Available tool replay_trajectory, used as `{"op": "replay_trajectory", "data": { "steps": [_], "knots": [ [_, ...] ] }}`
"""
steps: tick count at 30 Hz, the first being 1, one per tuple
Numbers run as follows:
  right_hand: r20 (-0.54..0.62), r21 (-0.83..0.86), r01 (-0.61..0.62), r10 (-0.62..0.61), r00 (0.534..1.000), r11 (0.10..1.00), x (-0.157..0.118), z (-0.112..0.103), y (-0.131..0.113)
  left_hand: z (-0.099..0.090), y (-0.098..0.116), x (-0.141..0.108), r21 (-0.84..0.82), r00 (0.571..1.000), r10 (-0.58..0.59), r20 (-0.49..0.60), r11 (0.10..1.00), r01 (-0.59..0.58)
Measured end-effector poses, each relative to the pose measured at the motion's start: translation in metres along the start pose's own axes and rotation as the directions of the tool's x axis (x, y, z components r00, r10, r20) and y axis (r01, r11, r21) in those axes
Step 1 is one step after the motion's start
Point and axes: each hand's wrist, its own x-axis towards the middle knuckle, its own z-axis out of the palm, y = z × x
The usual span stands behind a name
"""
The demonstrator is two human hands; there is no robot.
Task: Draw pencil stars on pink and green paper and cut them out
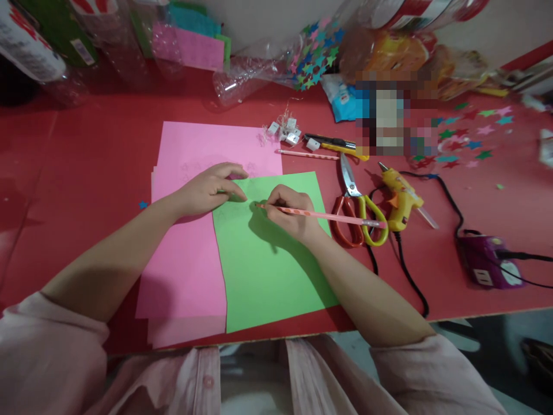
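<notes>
A sheet of green paper (276, 276) lies over the right part of some pink paper sheets (185, 259). My right hand (291, 212) grips a pink pencil (341, 218), its tip at the upper part of the green sheet and its eraser end pointing right. My left hand (213, 189) rests flat with fingers spread, the fingertips at the green sheet's upper left edge and the palm over the pink paper. Faint pencil marks show on the green paper near the fingertips. Whether the pencil tip touches the paper I cannot tell.
Right of the paper are scissors (351, 187), a yellow glue gun (400, 196) with a black cord, and a purple power socket (488, 262). Behind lie a second pencil (307, 154), a utility knife (332, 143), small string lights (290, 134), star cutouts (469, 135) and a plastic bottle (254, 69).
</notes>
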Motion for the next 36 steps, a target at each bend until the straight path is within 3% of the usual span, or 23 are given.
{"op": "replay_trajectory", "data": {
  "steps": [10, 20, 36],
  "knots": [
    [-0.005, 0.001, 0.035, -0.035, 0.999, 0.999, -0.0002, 0.0027, 0.0021, -0.0007, -0.0008, -0.0001, 0.004, 1.000, 0.005, 0.005, 1.000, -0.005],
    [-0.099, -0.124, -0.047, 0.035, 0.994, 0.991, 0.0003, 0.0017, -0.0006, -0.0006, 0.0005, 0.0004, -0.011, 1.000, -0.011, 0.014, 1.000, 0.011],
    [-0.176, -0.067, -0.149, 0.135, 0.975, 0.987, 0.0003, -0.0001, -0.0045, -0.0008, 0.0013, 0.0000, -0.020, 1.000, -0.017, 0.013, 1.000, 0.018]
  ]
}}
